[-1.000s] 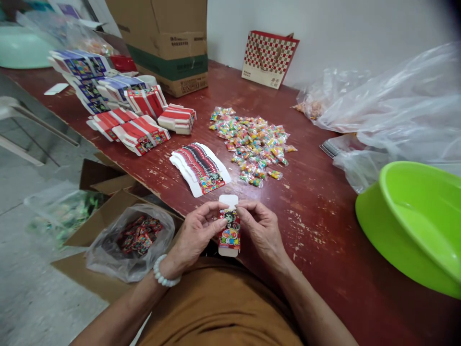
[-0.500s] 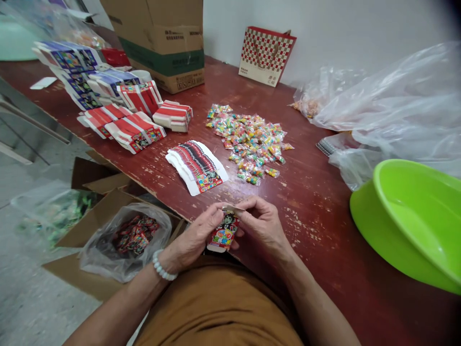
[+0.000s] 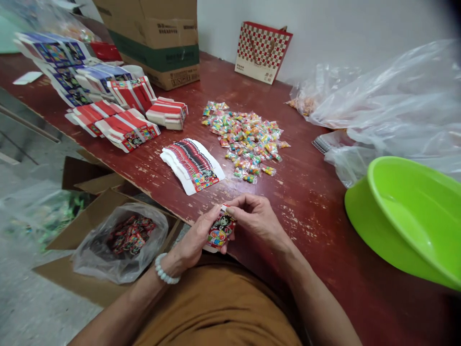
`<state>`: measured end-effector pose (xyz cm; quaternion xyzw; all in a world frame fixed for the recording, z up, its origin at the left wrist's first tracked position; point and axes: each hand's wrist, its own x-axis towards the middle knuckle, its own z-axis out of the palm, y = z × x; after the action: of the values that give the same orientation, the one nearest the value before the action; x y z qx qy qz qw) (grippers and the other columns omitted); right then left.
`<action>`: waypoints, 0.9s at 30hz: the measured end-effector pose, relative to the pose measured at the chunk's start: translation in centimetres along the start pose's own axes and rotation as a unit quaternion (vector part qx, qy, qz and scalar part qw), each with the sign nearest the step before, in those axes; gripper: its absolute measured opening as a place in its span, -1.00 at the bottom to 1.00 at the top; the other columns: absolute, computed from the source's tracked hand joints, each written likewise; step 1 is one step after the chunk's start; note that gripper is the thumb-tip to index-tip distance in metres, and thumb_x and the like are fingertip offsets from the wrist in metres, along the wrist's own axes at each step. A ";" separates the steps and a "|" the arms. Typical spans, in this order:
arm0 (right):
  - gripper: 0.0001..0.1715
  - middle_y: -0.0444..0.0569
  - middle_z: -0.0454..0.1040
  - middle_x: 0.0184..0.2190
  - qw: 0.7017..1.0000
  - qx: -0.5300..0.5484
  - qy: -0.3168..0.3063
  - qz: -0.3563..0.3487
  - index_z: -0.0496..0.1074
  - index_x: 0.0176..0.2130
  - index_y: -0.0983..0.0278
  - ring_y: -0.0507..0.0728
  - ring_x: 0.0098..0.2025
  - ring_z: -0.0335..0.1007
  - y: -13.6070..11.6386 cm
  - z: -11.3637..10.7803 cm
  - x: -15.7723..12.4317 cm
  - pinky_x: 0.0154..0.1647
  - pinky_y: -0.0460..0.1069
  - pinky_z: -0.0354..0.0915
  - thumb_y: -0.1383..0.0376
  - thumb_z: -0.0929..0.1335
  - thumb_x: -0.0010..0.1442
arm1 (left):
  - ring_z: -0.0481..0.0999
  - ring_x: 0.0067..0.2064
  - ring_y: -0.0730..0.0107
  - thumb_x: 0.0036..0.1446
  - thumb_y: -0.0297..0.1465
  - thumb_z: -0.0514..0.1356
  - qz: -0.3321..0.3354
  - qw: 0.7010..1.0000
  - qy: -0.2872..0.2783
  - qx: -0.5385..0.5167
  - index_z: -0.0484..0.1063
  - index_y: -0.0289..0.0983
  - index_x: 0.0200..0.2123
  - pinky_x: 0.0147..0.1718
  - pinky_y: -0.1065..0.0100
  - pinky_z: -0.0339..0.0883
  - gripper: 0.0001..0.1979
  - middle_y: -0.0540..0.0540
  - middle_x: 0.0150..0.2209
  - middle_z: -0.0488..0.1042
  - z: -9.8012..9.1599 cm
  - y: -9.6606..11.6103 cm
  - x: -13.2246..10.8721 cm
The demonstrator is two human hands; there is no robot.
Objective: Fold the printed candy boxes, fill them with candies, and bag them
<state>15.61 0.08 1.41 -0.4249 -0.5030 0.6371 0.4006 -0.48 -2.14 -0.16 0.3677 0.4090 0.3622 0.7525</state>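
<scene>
Close to my body, a small red printed candy box (image 3: 219, 229) is held between both hands. My left hand (image 3: 196, 238) is wrapped round its left side and back, its thumb along the edge. The thumb and fingers of my right hand (image 3: 254, 217) pinch the box's top end, where a bit of white card shows. Beyond the hands lies a fanned stack of flat printed cartons (image 3: 192, 166). Behind and right of it spreads a pile of small clear packets of colourful candy (image 3: 248, 137). The inside of the box is hidden.
Bundled red cartons (image 3: 126, 129) and blue cartons (image 3: 59, 53) stand at the left beside a cardboard box (image 3: 154, 43). A green basin (image 3: 363, 216) sits right, near plastic bags (image 3: 389, 105). Below the table edge, an open carton (image 3: 68, 283) holds a bag of red packets (image 3: 133, 233).
The raised flap at the top of the box is now folded down under my right thumb. My view has shifted slightly, so the table things appear a little further left.
</scene>
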 end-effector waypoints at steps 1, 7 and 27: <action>-0.73 -0.11 0.54 -0.56 0.999 0.028 -0.001 0.018 0.50 -0.31 0.27 0.06 -0.64 0.43 0.0 0.0 0.1 -0.61 -0.04 0.36 0.12 0.49 0.15 | 0.44 -0.60 0.42 0.24 0.11 0.08 -0.002 1.000 0.001 0.003 0.57 -0.37 -0.21 -0.58 0.42 0.33 -0.38 -0.11 -0.52 0.53 -0.1 0.0 0.0; -0.83 -0.04 0.60 -0.30 0.992 -0.063 0.017 -0.106 0.52 -0.33 0.23 0.10 -0.34 0.54 0.3 0.3 -0.5 -0.31 0.01 0.46 0.18 0.44 0.23 | 0.44 -0.59 0.40 0.20 0.08 0.16 0.018 0.999 0.019 -0.021 0.52 -0.32 0.03 -0.61 0.43 0.31 -0.39 -0.07 -0.51 0.53 -0.2 -0.3 0.1; -0.77 0.07 0.46 -0.20 0.806 -0.543 0.226 -0.065 0.51 -0.28 0.24 0.28 -0.09 0.36 3.4 -8.6 7.1 -0.07 0.10 0.27 0.16 0.48 0.09 | 0.46 -0.36 0.42 -0.01 -0.30 0.44 -0.090 0.991 -0.054 0.082 0.45 -0.25 -0.30 -0.34 0.44 0.32 -0.73 0.00 -0.38 0.51 -6.7 0.7 -4.6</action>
<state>21.23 8.74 -4.09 -0.6714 -0.6883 0.1189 0.2476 -8.39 -3.99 -0.63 0.4093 0.4278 0.2381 0.7699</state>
